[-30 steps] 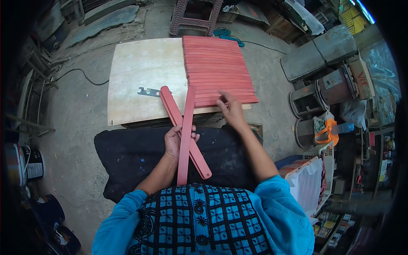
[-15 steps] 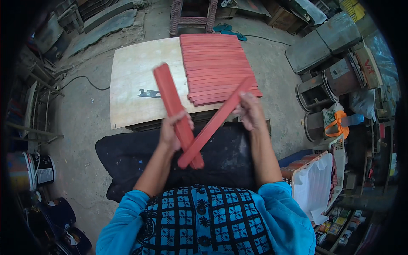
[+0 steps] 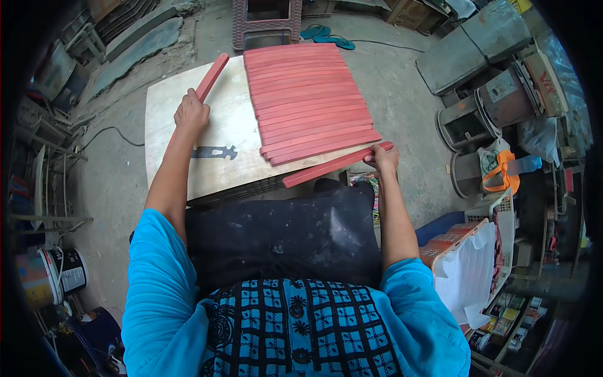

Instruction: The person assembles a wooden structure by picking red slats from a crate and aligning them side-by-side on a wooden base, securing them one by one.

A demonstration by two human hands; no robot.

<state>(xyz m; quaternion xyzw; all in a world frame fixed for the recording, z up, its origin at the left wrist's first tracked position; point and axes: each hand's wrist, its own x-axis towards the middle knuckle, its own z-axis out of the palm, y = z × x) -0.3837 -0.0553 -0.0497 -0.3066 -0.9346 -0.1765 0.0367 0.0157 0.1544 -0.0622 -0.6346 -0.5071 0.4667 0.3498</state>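
Observation:
My left hand (image 3: 191,113) is closed over a red wooden strip (image 3: 212,76) slanting across the left part of a pale board (image 3: 223,125); whether more than one piece is in the grip, I cannot tell. In my right hand (image 3: 384,161) is the right end of another red strip (image 3: 333,166). It slants along the board's front edge, just nearer to me than a row of similar red strips (image 3: 308,94) laid side by side. A flat grey metal wrench (image 3: 217,152) with notched ends lies on the board beside my left forearm, which partly covers it.
A plastic stool (image 3: 267,25) and teal sandals (image 3: 328,36) are beyond the board. Metal drums (image 3: 466,131) and a plastic crate (image 3: 455,242) line the right side. Paint buckets (image 3: 69,270) stand at left; a black cable (image 3: 116,131) crosses the floor.
The strips were crossed over my lap. My left hand has moved forward and left over the board; my right hand has lowered its strip to the front edge. The view has shifted slightly.

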